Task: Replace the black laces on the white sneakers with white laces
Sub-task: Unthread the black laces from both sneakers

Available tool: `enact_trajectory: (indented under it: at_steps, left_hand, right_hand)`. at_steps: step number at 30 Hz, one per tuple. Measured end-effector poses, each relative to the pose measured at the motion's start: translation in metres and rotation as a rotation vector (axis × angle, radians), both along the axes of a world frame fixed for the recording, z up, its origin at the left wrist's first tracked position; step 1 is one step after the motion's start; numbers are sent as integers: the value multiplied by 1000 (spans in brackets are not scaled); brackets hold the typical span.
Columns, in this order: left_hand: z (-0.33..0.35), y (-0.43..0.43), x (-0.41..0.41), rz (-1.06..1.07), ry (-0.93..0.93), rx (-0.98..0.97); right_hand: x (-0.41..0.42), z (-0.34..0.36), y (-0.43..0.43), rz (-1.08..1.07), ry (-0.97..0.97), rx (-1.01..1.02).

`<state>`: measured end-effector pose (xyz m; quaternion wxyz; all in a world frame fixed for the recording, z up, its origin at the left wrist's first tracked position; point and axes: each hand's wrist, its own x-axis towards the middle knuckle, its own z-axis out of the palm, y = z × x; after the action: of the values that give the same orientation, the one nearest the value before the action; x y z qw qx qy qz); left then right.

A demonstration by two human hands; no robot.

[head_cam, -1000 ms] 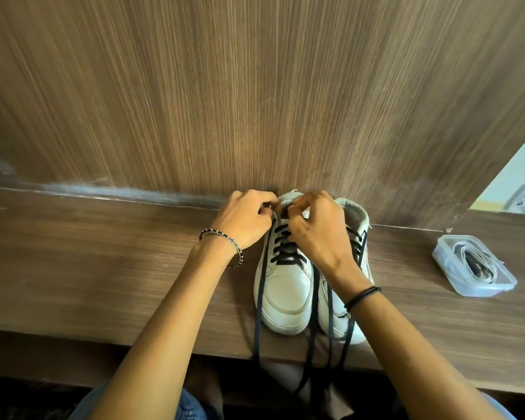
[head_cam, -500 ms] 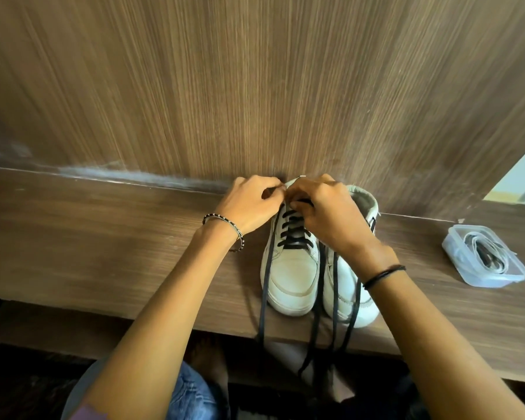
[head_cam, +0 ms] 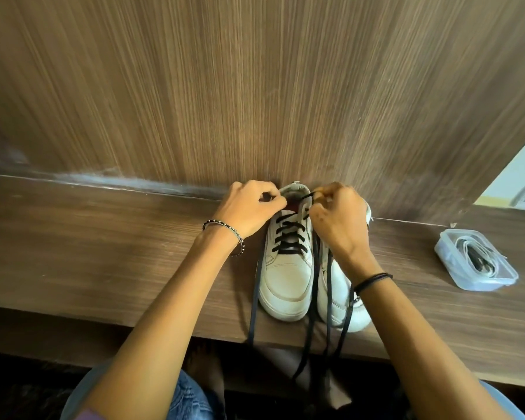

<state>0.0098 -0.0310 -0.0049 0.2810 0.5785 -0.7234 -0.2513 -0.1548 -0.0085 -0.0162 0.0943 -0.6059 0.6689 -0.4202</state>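
Two white sneakers stand side by side on the wooden shelf, toes toward me. The left sneaker [head_cam: 285, 280] has a black lace [head_cam: 288, 237] crossed through its eyelets, its loose ends hanging over the shelf's front edge. My left hand [head_cam: 249, 207] is curled at the top left of that shoe's collar and seems to pinch the lace there. My right hand [head_cam: 337, 219] pinches a loop of the black lace at the top right eyelet. It hides most of the right sneaker [head_cam: 340, 298], whose black lace ends also hang down.
A clear plastic box [head_cam: 475, 259] holding coiled white laces sits on the shelf [head_cam: 103, 253] to the right. A wood-grain panel [head_cam: 255, 86] rises directly behind the shoes. My knees in jeans are below the shelf edge.
My hands have drawn apart at the shoe's top. The right hand has pulled a loop of black lace out to the right, and the shoe's tongue now shows between them.
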Motion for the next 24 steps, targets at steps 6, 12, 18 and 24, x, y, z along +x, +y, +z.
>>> enact_trajectory:
  at_steps: [6,12,18,24]
  left_hand:
    - [1,1,2,-5,1,-12]
    - [0,0,0,-17,-35,-9]
    - [-1,-1,-1,-23,-46,-16]
    - [2,2,-4,-18,-70,-58]
  right_hand:
    - [11,7,9,349,123,-27]
    - [12,0,7,360,276,74]
    - [5,4,0,348,481,55]
    - [10,17,11,37,546,30]
